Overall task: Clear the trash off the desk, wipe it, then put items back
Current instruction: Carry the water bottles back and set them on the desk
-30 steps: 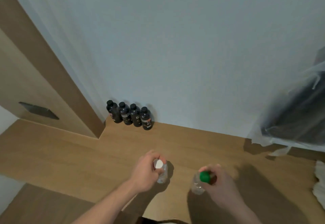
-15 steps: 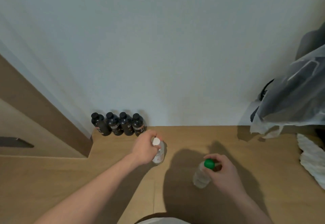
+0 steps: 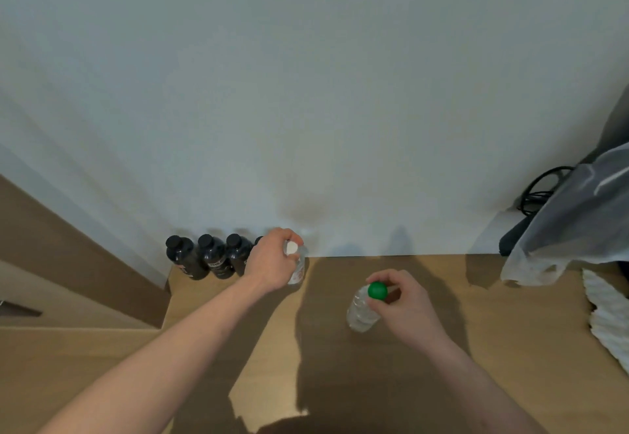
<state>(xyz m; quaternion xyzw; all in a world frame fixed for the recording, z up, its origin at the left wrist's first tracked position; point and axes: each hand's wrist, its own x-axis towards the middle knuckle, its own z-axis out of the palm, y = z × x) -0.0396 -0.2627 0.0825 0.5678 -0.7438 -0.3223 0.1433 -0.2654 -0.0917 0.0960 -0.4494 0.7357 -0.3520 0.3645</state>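
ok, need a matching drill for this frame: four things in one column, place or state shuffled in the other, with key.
Things
1. white-capped bottle
2. green-capped bottle
3. dark bottles
4. plastic bag

Place or state
A. row against the wall, far left of the wooden surface
B. held by the right hand
C. draped at the right edge
D. held by the left hand, next to the dark row

Pairs: 1-D, 2-B, 3-A, 4-C

Wooden desk (image 3: 425, 382), dark bottles (image 3: 211, 258) by wall, white cloth (image 3: 609, 318)
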